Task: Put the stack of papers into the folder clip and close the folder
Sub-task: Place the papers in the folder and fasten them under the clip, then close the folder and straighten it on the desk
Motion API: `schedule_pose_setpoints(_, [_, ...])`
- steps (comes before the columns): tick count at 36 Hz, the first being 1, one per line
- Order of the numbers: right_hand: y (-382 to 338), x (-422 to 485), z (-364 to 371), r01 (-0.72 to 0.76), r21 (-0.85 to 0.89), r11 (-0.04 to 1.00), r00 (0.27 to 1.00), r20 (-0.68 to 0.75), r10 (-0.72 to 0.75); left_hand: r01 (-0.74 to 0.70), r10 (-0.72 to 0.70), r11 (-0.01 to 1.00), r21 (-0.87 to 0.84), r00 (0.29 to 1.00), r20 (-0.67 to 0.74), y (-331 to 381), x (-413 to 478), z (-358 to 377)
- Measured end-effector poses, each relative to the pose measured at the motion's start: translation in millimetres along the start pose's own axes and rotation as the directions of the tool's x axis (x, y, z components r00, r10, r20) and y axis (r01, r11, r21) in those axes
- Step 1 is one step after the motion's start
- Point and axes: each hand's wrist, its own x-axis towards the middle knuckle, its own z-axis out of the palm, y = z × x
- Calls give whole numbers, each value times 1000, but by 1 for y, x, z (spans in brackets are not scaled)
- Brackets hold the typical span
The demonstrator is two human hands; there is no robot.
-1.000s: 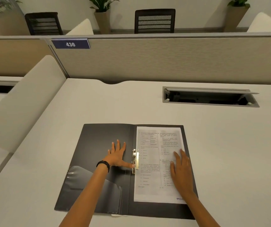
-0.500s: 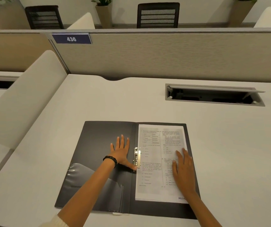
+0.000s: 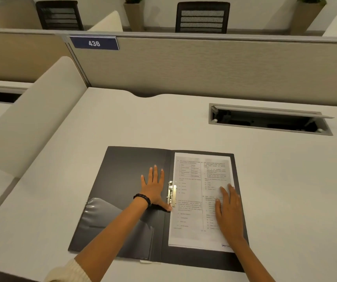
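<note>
A dark grey folder (image 3: pixel 126 167) lies open on the desk in front of me. The stack of printed papers (image 3: pixel 194 200) rests on its right half, its left edge under the metal clip (image 3: pixel 171 193) beside the spine. My left hand (image 3: pixel 154 187) lies flat on the left cover, fingers spread, with the thumb touching the lower end of the clip. My right hand (image 3: pixel 227 212) lies flat on the right part of the papers. Neither hand grips anything. A clear plastic pocket (image 3: pixel 110 222) covers the lower left cover.
An open cable tray (image 3: pixel 265 120) is sunk into the desk at the back right. A beige partition (image 3: pixel 204 68) with a "436" plate (image 3: pixel 94 43) closes the far edge. A low cream divider (image 3: pixel 31 123) runs along the left side.
Both hands stay nearly where they were, flat on the folder and papers. The left fingers have drawn a little closer together. The view has shifted slightly.
</note>
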Motion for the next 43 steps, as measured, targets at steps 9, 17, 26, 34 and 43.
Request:
schedule_pose_setpoints(9, [0,0,0,-4,7,1000,1000,2,4,-11,19,994,-110,997,69,0,2,-7])
schedule_pose_setpoints(17, [2,0,-1,-3,12,1000,1000,6,3,23,-88,893,-450,988,-124,-35,-6,-19])
schedule_pose_setpoints(26, [1,-1,-3,-3,23,1000,1000,6,2,162,-613,561,-812,741,-276,-145,-52,5])
schedule_pose_setpoints(34, [-7,-1,-19,-38,193,981,999,27,34,47,-671,378,-925,703,-238,-151,-87,-1])
schedule_pose_setpoints(43, [-41,2,-68,-20,475,880,1000,8,18,-49,-542,443,-895,781,-311,-131,-129,-55])
